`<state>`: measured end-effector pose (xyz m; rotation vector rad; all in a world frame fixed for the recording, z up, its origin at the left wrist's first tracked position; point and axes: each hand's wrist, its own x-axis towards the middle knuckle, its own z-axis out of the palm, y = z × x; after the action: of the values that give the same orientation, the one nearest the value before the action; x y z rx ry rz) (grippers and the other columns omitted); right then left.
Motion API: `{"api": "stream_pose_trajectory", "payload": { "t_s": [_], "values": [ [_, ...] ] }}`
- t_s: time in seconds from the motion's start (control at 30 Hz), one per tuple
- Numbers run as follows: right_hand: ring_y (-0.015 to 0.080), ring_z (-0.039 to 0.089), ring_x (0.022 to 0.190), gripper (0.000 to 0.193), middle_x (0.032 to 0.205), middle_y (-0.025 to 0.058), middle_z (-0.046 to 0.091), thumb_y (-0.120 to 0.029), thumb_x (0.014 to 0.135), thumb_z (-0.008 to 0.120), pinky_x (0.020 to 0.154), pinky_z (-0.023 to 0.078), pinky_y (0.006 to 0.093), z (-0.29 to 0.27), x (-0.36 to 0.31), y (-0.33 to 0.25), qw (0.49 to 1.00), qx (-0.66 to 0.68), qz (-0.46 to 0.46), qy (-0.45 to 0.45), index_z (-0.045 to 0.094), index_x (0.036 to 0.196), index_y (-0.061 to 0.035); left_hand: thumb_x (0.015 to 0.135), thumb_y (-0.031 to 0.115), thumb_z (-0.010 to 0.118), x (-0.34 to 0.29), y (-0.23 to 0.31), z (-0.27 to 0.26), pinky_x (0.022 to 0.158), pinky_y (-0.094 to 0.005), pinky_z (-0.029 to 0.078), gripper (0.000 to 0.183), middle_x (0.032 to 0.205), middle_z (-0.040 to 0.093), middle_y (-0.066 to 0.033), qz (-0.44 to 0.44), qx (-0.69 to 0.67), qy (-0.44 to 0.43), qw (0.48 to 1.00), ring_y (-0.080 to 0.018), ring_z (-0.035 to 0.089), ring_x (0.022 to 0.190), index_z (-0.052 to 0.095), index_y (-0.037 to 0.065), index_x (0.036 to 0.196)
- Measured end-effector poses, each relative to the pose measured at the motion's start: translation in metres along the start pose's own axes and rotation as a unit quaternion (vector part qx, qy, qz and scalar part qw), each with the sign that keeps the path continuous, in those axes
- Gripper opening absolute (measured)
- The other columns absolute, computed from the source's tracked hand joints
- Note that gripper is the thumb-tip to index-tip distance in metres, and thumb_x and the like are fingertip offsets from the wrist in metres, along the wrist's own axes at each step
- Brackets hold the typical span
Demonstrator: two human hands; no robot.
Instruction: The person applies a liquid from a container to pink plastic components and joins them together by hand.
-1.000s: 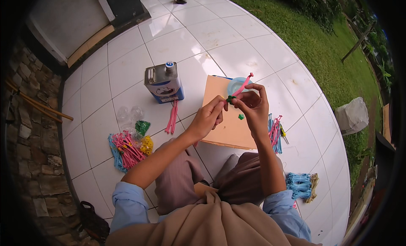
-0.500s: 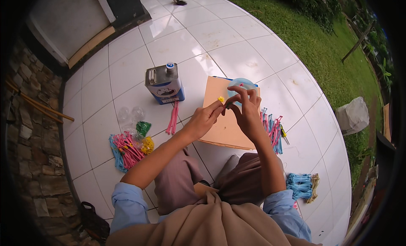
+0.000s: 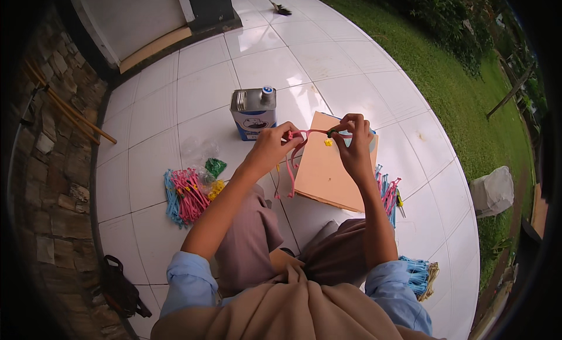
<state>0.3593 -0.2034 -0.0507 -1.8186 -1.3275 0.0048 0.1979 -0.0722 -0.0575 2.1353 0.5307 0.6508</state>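
In front of me, over the tan board (image 3: 328,170), both my hands are raised. My left hand (image 3: 274,146) pinches a pink strap (image 3: 301,133), and pink lengths dangle below its fingers. My right hand (image 3: 353,142) has thumb and fingers closed on a small dark green piece (image 3: 332,133) at the strap's other side. The strap stretches between the two hands. Just under the green piece shows a small yellow flower (image 3: 328,143); whether it hangs or lies on the board I cannot tell. A light blue dish (image 3: 372,142) is mostly hidden behind my right hand.
A metal can (image 3: 253,114) stands beyond my left hand. On the left lie pink straps (image 3: 188,193), yellow pieces (image 3: 216,189) and a green bundle (image 3: 215,167). Pink and blue straps (image 3: 387,193), a yellow-handled tool (image 3: 400,201) and blue bundles (image 3: 417,277) lie right.
My hands have moved apart, with the pink strap now stretched between them. The yellow flower, earlier at my left fingertips, is now below the green piece. The view has shifted slightly.
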Motion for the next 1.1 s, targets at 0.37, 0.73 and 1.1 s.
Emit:
{"api": "stream_pose_trajectory", "payload": {
  "t_s": [0.37, 0.73, 1.1],
  "values": [
    [0.0224, 0.043, 0.121, 0.06, 0.128, 0.0159, 0.045, -0.018, 0.088, 0.058, 0.098, 0.038, 0.0367, 0.195, 0.045, -0.088, 0.796, 0.418, 0.051, -0.434, 0.024, 0.136, -0.0053, 0.09, 0.017, 0.055, -0.035, -0.108, -0.094, 0.086, -0.0275, 0.044, 0.014, 0.113, 0.046, -0.007, -0.025, -0.385, 0.244, 0.89, -0.0177, 0.051, 0.113, 0.046, 0.005, 0.091],
    [0.0281, 0.057, 0.094, 0.043, 0.107, 0.02, 0.054, -0.012, 0.085, 0.055, 0.08, 0.046, 0.0356, 0.466, -0.093, -0.087, 0.778, 0.362, 0.089, -0.507, 0.042, 0.123, 0.0038, 0.09, 0.018, 0.055, -0.221, -0.295, -0.078, 0.084, -0.0304, 0.044, 0.038, 0.114, 0.053, -0.0128, -0.291, -0.008, 0.508, 0.811, -0.0233, 0.053, 0.103, 0.049, 0.003, 0.124],
    [0.0156, 0.058, 0.079, 0.018, 0.096, 0.0136, 0.057, -0.004, 0.088, 0.052, 0.063, 0.049, 0.0281, 0.381, -0.035, 0.016, 0.869, 0.269, 0.365, -0.197, 0.058, 0.104, -0.0016, 0.084, 0.005, 0.055, -0.113, -0.287, -0.006, 0.091, -0.0387, 0.039, 0.025, 0.104, 0.047, -0.0111, -0.202, 0.029, 0.301, 0.932, -0.0263, 0.048, 0.104, 0.057, 0.007, 0.108]
  ]
}}
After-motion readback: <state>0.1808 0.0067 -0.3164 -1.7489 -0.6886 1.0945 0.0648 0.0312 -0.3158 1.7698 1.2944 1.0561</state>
